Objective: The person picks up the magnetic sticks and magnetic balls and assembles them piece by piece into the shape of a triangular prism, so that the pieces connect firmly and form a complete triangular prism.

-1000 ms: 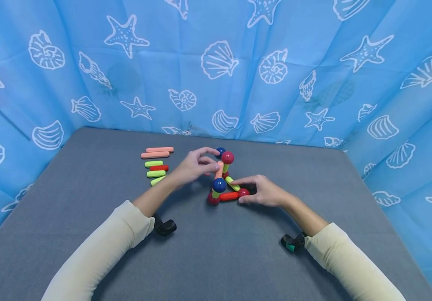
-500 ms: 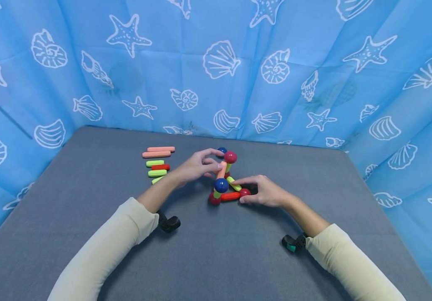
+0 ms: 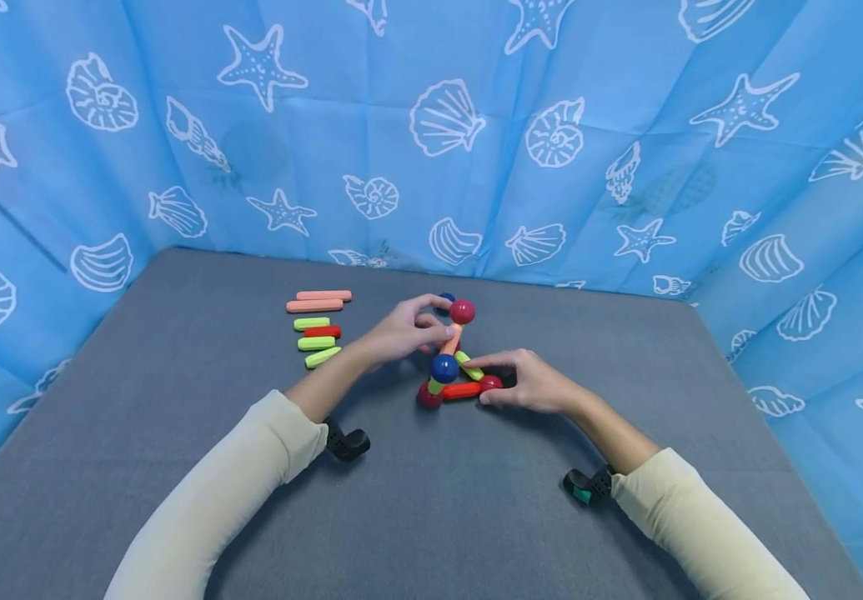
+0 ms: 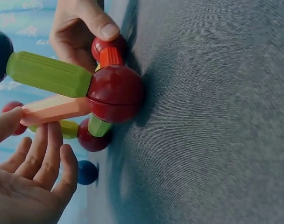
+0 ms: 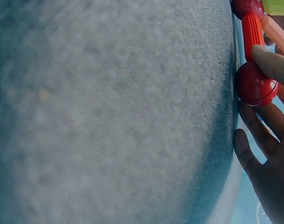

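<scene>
Salmon-pink sticks [image 3: 314, 306] lie loose at the left on the grey table [image 3: 416, 517], with lime sticks [image 3: 316, 343] and a short red stick [image 3: 322, 332] in a neat row, apparently parked within reach. The left hand [image 3: 403, 332] pinches the slanting pink stick [image 4: 55, 109] near its upper end, probably for fine aim; its lower end meets the near red ball [image 4: 115, 93]. Beyond that hand sits a lone blue ball [image 4: 87, 172]. An upper blue ball [image 3: 444, 368] and an upper red ball [image 3: 463, 312] cap lime uprights [image 4: 48, 74]. Rightward, a red bar [image 3: 463, 390] reaches the right red ball [image 5: 255, 84], which the right hand [image 3: 524, 382] grips between thumb and fingers, likely bracing the frame. Compared with a second ago, the slanting pink stick's upper end has swung rightward to the upper red ball; I cannot tell whether they touch. The right hand's grip looks unchanged.
</scene>
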### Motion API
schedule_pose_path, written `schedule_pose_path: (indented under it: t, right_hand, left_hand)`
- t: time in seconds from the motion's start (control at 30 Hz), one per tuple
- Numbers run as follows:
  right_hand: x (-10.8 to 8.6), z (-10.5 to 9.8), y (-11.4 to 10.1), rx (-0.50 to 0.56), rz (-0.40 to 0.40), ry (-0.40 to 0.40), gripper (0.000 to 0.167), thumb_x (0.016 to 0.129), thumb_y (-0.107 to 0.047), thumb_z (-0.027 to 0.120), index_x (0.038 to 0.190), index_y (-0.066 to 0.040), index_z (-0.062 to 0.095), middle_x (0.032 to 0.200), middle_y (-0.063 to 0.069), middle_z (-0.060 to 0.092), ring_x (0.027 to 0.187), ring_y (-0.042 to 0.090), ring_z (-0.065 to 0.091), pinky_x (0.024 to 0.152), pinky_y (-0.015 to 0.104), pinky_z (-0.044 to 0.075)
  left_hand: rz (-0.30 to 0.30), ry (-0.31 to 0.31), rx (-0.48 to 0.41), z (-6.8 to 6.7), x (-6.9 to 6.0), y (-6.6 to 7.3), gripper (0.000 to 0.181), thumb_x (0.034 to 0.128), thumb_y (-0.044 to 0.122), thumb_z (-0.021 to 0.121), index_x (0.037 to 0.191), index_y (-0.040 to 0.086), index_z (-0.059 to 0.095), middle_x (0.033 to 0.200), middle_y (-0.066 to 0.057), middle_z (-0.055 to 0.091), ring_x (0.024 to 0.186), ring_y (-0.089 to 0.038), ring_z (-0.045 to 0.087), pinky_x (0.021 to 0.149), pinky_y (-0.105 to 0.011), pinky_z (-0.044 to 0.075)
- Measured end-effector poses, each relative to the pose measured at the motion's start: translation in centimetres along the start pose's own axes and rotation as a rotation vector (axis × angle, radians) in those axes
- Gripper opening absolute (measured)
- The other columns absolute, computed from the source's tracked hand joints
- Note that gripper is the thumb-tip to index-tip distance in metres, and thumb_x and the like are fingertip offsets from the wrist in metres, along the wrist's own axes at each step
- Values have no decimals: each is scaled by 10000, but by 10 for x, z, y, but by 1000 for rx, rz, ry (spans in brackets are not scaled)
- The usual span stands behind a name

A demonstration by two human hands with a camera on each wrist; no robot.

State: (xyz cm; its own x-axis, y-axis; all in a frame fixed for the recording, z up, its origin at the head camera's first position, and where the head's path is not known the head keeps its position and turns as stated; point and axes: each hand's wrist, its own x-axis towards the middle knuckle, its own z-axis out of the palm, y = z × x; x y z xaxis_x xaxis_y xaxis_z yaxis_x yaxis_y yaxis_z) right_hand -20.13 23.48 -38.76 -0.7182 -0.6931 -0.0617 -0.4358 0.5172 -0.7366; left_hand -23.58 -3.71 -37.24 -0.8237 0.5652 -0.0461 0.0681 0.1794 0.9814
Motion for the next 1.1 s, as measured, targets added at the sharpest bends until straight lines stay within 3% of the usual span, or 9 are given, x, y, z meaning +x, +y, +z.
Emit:
schedule_pose_path:
  t: [0.27,0.4,0.53,0.63,0.83,1.03,1.1]
  right_hand:
    - [-2,0,-1,-1,5,9,512,890,-183,756,1370,-91,604,1298,74,635,1024,224,563,919,428,477]
    - [-2,0,-1,4,2,3,520,891,-189,755,1376,-88,597,1293,77,634,1026,225,561,920,432,475]
    - [-2,1,0,4,0,-1,530,886,-188,759,1381,-96,594,1278,70,633,1016,227,551,901,428,473]
    - [-1,1,-1,3,1,-3,528,886,-182,758,1381,-97,595,1258,64,633,1004,227,543,876,418,474]
    - [0,-1,-2,0,2,-5,528,880,-157,761,1379,-96,598,1232,59,634,1002,230,545,863,396,477]
    - [1,0,-2,-8,3,-9,532,880,-152,759,1383,-102,595,1236,55,627,1004,225,542,863,368,470]
    - [0,0,-2,-4,5,-9,530,880,-151,758,1382,-96,595,1237,60,629,1005,231,543,869,382,471]
  left_hand:
    - [15,44,28,2,-2,-4,441,996,230,622,1398,128,475,1087,-77,706,991,-244,641,895,-386,530]
    - [29,46,16,-5,-8,-5,446,999,194,612,1410,104,466,1133,-129,694,1019,-261,650,924,-443,519]
    - [65,85,103,-27,-24,-7,433,988,169,628,1392,86,498,1144,-163,690,1020,-246,657,903,-437,512]
    - [98,126,242,-51,-41,-13,385,966,154,665,1331,75,568,1100,-158,710,997,-217,671,837,-396,512]
    - [99,142,389,-93,-76,-29,395,915,47,707,1290,-22,603,1077,-183,722,1015,-250,695,884,-450,534]
    - [66,134,569,-107,-102,-39,436,864,78,768,1271,5,628,1019,-96,735,908,-228,698,725,-396,564]
    - [56,122,639,-107,-106,-41,455,841,83,790,1264,19,636,1029,-87,731,897,-213,694,744,-401,543]
